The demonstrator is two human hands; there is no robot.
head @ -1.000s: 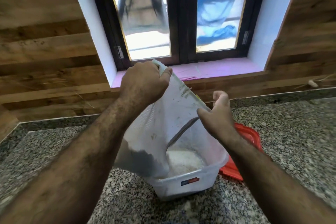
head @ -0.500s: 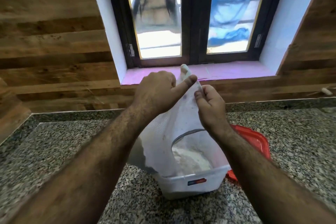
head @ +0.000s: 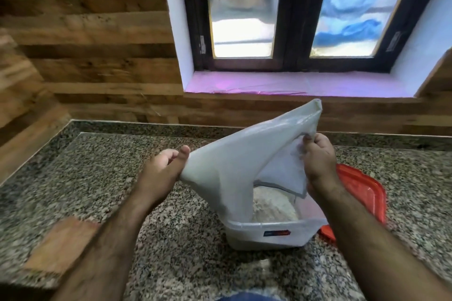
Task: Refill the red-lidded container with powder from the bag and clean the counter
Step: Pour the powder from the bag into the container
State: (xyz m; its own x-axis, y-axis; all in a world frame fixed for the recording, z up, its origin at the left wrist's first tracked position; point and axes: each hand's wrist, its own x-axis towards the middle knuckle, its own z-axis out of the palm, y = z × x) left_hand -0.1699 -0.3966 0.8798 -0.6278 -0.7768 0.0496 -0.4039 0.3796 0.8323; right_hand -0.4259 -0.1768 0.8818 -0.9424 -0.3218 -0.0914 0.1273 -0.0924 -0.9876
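Observation:
A clear plastic container [head: 269,236] sits on the granite counter [head: 97,178], with white powder [head: 274,205] heaped inside. A white plastic bag [head: 232,161] hangs upturned over it, its mouth down in the container. My left hand [head: 161,173] pinches the bag's lower left corner and holds it out to the left. My right hand [head: 318,161] grips the bag's upper right part, just under its raised corner. The red lid [head: 362,188] lies flat on the counter behind and to the right of the container, partly hidden by my right forearm.
A brown wooden piece [head: 61,244] lies on the counter at the near left. Wood panelling rises behind the counter, with a window and a pink sill [head: 293,83] above. A little pale powder dusts the counter in front of the container.
My left hand has dropped from the bag's top down to its left corner and pulled it out sideways. My right hand now grips the upper right part. The view has tilted down and left.

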